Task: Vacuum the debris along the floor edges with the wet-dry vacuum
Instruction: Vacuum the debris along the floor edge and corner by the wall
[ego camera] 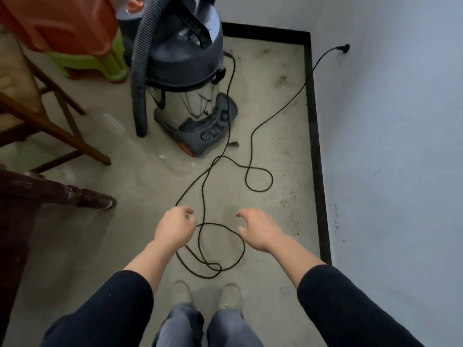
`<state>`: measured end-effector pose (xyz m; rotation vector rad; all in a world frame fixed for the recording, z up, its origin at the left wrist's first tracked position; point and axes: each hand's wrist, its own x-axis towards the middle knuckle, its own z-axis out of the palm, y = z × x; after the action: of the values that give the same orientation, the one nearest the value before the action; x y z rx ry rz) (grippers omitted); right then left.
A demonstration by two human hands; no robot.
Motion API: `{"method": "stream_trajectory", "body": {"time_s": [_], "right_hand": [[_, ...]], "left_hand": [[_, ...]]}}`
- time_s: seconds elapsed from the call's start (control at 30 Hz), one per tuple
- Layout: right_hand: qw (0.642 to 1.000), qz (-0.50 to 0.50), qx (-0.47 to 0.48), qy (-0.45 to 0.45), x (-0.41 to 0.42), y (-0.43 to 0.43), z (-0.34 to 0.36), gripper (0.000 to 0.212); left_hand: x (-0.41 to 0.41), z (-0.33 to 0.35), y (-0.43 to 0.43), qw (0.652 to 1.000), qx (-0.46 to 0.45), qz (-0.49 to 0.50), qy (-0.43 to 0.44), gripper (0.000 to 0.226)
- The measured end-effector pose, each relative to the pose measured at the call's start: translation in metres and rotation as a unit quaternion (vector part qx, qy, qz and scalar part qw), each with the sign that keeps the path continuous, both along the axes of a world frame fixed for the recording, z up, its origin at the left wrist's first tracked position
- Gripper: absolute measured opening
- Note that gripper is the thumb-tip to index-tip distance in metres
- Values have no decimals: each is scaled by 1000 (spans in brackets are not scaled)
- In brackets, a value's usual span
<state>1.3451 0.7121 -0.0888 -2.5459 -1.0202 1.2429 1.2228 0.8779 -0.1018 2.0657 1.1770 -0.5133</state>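
Note:
The wet-dry vacuum [185,78] stands upright ahead of me, a steel drum with a dark grey lid and wheeled base. Its ribbed grey hose [140,78] hangs down its left side to the floor. A black power cord [253,136] runs in loops across the floor to a plug [343,49] in the right wall. Dark debris [292,211] is scattered along the black skirting [316,136]. My left hand [175,227] hovers above the cord's near loop with loosely curled fingers, holding nothing. My right hand [258,227] is spread beside it, also holding nothing.
Stacked orange and green plastic stools [82,46] stand at the back left beside the vacuum. A wooden folding chair [50,113] and a dark table leg [82,196] crowd the left side. A cord loop [215,249] lies just ahead of my feet [208,294].

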Motion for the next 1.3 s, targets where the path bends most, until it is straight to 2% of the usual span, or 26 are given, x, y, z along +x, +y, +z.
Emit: {"method": "stream_trajectory", "body": {"time_s": [0.3,0.47,0.6,0.77,0.9,1.03,1.17,1.3], "right_hand": [[993,-41,92,-62,105,146,96,46],[987,-87,114,-72,154,256,114,44],[981,-147,108,-66,194,343,107,47],[964,-221,130,-73,237,408,95,46],[948,-262,154,-93,263,427,91,35],[943,-282,146,-102,293,431,90,36],[957,-253,100,-97,325,441,78,38],[981,-183,63,-32,343,453,58,28]], "left_hand": [[104,104,114,980,137,-18,-145,28],[147,116,217,977,136,-12,-166,26],[195,112,311,976,124,-48,-172,23],[249,109,399,972,135,-75,-180,22],[293,105,418,969,104,-99,-200,25],[327,106,412,968,58,-104,-219,36],[351,96,411,970,42,-123,-206,57],[371,79,416,974,39,-164,-152,53]]}}
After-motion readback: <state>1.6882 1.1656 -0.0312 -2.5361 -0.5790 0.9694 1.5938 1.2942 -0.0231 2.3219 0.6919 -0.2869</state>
